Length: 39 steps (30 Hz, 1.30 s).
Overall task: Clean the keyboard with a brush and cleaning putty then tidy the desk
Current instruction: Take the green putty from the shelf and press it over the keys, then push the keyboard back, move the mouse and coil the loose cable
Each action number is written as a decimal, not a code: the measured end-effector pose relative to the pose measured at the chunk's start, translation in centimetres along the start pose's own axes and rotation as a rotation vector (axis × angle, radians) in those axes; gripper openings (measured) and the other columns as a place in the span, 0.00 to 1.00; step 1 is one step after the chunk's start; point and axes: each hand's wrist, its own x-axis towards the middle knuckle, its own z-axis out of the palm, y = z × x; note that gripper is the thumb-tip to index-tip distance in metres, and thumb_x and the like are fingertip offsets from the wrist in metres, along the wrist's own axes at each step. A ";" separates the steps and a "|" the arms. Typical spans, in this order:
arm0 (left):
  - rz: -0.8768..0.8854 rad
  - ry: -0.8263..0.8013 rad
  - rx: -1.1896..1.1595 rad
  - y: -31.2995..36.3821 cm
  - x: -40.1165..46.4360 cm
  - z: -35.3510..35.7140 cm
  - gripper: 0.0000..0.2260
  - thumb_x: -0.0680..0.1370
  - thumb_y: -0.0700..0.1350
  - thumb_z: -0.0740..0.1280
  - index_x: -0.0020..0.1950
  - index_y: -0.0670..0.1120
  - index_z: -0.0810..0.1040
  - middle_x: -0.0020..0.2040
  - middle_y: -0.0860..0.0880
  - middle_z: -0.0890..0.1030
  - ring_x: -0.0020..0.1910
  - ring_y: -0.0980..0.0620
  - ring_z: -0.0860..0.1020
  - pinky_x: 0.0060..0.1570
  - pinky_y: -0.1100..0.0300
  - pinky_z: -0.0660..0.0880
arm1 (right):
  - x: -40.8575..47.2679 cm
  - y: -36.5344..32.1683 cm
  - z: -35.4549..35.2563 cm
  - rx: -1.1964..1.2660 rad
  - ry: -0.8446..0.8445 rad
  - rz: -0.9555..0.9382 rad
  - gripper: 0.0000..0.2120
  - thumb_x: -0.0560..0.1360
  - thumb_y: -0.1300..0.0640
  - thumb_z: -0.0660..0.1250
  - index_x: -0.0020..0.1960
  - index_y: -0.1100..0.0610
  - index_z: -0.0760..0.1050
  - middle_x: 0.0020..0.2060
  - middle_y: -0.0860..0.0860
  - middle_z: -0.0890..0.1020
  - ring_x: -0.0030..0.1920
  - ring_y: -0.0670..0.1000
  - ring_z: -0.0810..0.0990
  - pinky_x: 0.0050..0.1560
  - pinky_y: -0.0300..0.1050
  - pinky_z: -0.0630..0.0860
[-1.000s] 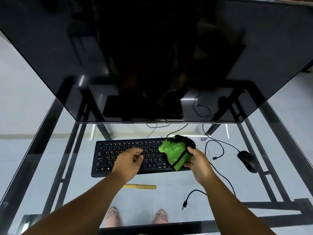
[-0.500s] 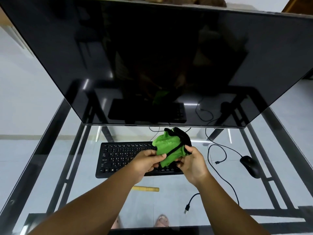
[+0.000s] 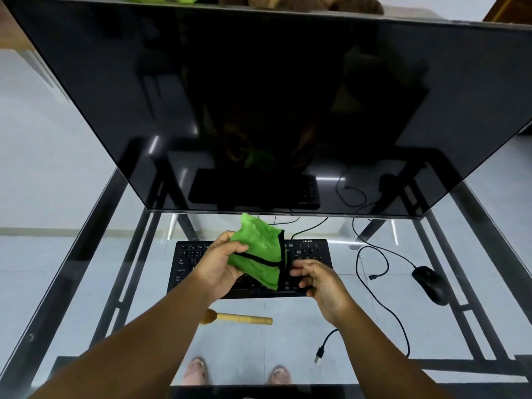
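left hand (image 3: pixel 220 264) clutching green cloth (image 3: pixel 259 251) (over keyboard (image 3: pixel 312 250))

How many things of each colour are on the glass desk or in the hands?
Black: 3, the keyboard, mouse and monitor
Green: 1, the cloth
Tan: 1, the brush
Total: 5

One keyboard (image 3: pixel 250 269), one mouse (image 3: pixel 431 284), one brush (image 3: pixel 239 318).

Left hand (image 3: pixel 220 264) gripping a green cloth (image 3: pixel 260 251) with black trim above the black keyboard (image 3: pixel 311 251); right hand (image 3: pixel 318 279) just beside its edge, fingers loosely curled. Wooden-handled brush (image 3: pixel 244 318) lying on the glass table (image 3: pixel 86 283); black mouse (image 3: pixel 431 284) off right.
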 end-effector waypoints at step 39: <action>-0.374 -0.062 0.409 -4.8 -6.3 -12.9 0.27 0.67 0.19 0.65 0.60 0.43 0.77 0.51 0.40 0.82 0.51 0.43 0.81 0.51 0.49 0.79 | -5.3 8.8 8.5 -0.808 0.151 -0.038 0.08 0.68 0.55 0.75 0.40 0.54 0.76 0.33 0.47 0.80 0.35 0.47 0.81 0.40 0.42 0.78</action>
